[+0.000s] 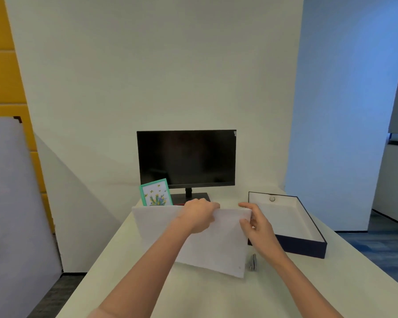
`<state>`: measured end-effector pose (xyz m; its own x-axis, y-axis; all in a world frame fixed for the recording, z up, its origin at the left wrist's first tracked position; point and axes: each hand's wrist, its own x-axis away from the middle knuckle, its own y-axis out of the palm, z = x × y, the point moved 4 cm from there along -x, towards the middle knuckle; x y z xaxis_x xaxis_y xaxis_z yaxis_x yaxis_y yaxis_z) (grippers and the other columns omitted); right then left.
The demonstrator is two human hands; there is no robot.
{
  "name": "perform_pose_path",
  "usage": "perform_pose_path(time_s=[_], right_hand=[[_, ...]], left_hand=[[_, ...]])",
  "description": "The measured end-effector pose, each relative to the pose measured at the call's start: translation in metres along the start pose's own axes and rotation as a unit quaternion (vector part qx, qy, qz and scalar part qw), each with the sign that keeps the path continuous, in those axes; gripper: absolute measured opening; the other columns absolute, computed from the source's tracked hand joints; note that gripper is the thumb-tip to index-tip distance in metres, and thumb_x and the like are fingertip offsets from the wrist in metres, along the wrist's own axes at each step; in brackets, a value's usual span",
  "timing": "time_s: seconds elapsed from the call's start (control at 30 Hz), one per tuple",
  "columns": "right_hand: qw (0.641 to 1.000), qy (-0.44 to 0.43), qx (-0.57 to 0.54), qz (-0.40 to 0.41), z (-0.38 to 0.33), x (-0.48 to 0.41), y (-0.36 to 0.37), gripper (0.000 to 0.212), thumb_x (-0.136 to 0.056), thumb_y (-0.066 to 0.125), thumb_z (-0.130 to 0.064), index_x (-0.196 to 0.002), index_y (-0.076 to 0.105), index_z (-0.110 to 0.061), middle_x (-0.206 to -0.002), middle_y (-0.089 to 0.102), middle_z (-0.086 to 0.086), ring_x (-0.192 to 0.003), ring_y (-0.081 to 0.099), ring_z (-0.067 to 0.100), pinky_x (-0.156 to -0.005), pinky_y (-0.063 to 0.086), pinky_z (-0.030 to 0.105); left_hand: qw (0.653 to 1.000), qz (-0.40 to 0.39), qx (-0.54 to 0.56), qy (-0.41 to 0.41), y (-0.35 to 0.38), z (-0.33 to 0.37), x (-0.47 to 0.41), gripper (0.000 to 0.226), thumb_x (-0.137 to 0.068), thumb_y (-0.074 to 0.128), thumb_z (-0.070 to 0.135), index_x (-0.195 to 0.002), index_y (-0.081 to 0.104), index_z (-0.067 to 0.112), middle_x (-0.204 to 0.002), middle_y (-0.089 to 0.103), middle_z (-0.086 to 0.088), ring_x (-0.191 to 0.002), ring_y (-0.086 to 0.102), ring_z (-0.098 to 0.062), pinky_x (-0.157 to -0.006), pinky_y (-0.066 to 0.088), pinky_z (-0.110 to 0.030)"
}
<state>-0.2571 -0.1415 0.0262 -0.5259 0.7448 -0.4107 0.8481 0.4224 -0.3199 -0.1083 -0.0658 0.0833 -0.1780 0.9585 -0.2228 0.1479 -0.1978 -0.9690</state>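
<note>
Desk [124, 260] of smooth white carries a matte black monitor [186, 157] at its far edge. A thin white rectangular sheet [216, 249] is held tilted mid-desk: the left hand [198, 216] curls over its top edge, and the right hand [255, 223] pinches its right corner. A white-lined navy cardboard box [308, 247] lies open near the right edge. A green-bordered floral card [156, 193] leans behind the sheet.

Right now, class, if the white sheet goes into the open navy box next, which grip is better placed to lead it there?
Probably the right grip: it pinches the corner of the white sheet nearest the navy box. The left grip holds the top edge farther away.
</note>
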Motion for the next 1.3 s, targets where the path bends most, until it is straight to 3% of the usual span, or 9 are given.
perform_pose_path(time_s=[0.13, 0.23, 0.3, 0.43, 0.53, 0.7, 0.93, 1.07, 1.3], right_hand=[[0.996, 0.056, -0.068, -0.013, -0.013, -0.008, -0.030, 0.048, -0.087, 0.067, -0.026, -0.126, 0.042, -0.037, -0.098, 0.069, 0.004, -0.095, 0.065, 0.015, -0.075, 0.048, 0.020], [0.986, 0.106, -0.074, -0.107, -0.020, -0.008, -0.026, 0.045, -0.083, 0.069, -0.037, -0.123, 0.052, -0.028, -0.102, 0.073, -0.005, -0.095, 0.068, 0.007, -0.089, 0.047, 0.028], [0.979, 0.102, -0.103, -0.144, -0.028, -0.004, -0.006, 0.041, -0.084, 0.069, -0.032, -0.122, 0.056, -0.029, -0.109, 0.071, -0.011, -0.095, 0.067, -0.003, -0.079, 0.048, 0.016], [0.965, 0.087, -0.242, -0.051, -0.036, -0.003, 0.026, 0.029, -0.088, 0.063, -0.010, -0.114, 0.063, -0.022, -0.108, 0.073, -0.002, -0.097, 0.070, 0.015, -0.081, 0.056, 0.029], [0.969, 0.105, -0.224, 0.014, -0.030, 0.004, 0.039, 0.026, -0.087, 0.058, -0.003, -0.103, 0.067, -0.022, -0.099, 0.074, 0.001, -0.090, 0.070, 0.020, -0.079, 0.055, 0.034], [0.970, 0.130, -0.203, 0.031, 0.000, 0.029, 0.063, 0.031, -0.087, 0.055, 0.000, -0.109, 0.063, -0.021, -0.102, 0.071, -0.002, -0.094, 0.066, 0.015, -0.074, 0.051, 0.025], [0.965, 0.181, -0.180, 0.052, 0.037, 0.042, 0.079, 0.043, -0.086, 0.053, 0.000, -0.119, 0.050, -0.027, -0.108, 0.066, -0.005, -0.102, 0.062, 0.018, -0.092, 0.048, 0.037], [0.966, 0.204, -0.148, 0.048, 0.054, 0.050, 0.086, 0.035, -0.084, 0.051, 0.003, -0.108, 0.054, -0.021, -0.100, 0.066, 0.000, -0.093, 0.062, 0.017, -0.078, 0.048, 0.030], [0.981, 0.143, -0.094, 0.086, 0.046, 0.038, 0.075, 0.038, -0.089, 0.044, 0.004, -0.110, 0.051, -0.027, -0.100, 0.063, -0.013, -0.094, 0.059, 0.013, -0.078, 0.043, 0.022]], left_hand=[[0.975, 0.141, 0.166, -0.030, -0.042, -0.047, 0.025, 0.017, -0.095, 0.051, 0.027, -0.110, 0.054, 0.019, -0.102, 0.066, -0.004, -0.097, 0.062, -0.027, -0.081, 0.050, -0.040], [0.879, 0.231, 0.413, -0.065, -0.056, -0.079, 0.043, 0.021, -0.089, 0.062, 0.025, -0.110, 0.062, 0.023, -0.104, 0.069, 0.006, -0.097, 0.066, -0.016, -0.087, 0.053, -0.038], [0.805, 0.249, 0.532, -0.080, -0.051, -0.083, 0.053, 0.025, -0.090, 0.063, 0.020, -0.114, 0.062, 0.023, -0.111, 0.069, 0.006, -0.101, 0.066, -0.011, -0.091, 0.053, -0.034], [0.733, 0.311, 0.585, -0.154, -0.020, -0.077, 0.071, 0.028, -0.090, 0.062, 0.017, -0.118, 0.061, 0.015, -0.112, 0.069, 0.003, -0.103, 0.066, -0.013, -0.092, 0.052, -0.034], [0.696, 0.336, 0.598, -0.211, 0.007, -0.072, 0.086, 0.028, -0.091, 0.061, 0.020, -0.118, 0.061, 0.016, -0.109, 0.069, 0.002, -0.100, 0.066, -0.016, -0.088, 0.053, -0.038], [0.687, 0.336, 0.591, -0.256, 0.044, -0.065, 0.100, 0.033, -0.092, 0.058, 0.017, -0.125, 0.056, 0.016, -0.115, 0.065, 0.001, -0.100, 0.062, -0.016, -0.081, 0.048, -0.027], [0.684, 0.293, 0.605, -0.283, 0.089, -0.056, 0.108, 0.030, -0.092, 0.058, 0.012, -0.121, 0.057, 0.016, -0.105, 0.065, 0.006, -0.100, 0.062, -0.018, -0.070, 0.044, -0.017], [0.687, 0.266, 0.611, -0.289, 0.105, -0.047, 0.115, 0.031, -0.094, 0.054, 0.009, -0.124, 0.056, 0.014, -0.106, 0.063, 0.003, -0.097, 0.059, -0.015, -0.081, 0.042, -0.025], [0.691, 0.267, 0.606, -0.290, 0.097, -0.048, 0.097, 0.035, -0.095, 0.052, 0.012, -0.131, 0.052, 0.012, -0.112, 0.060, 0.000, -0.099, 0.056, -0.020, -0.083, 0.041, -0.028]])
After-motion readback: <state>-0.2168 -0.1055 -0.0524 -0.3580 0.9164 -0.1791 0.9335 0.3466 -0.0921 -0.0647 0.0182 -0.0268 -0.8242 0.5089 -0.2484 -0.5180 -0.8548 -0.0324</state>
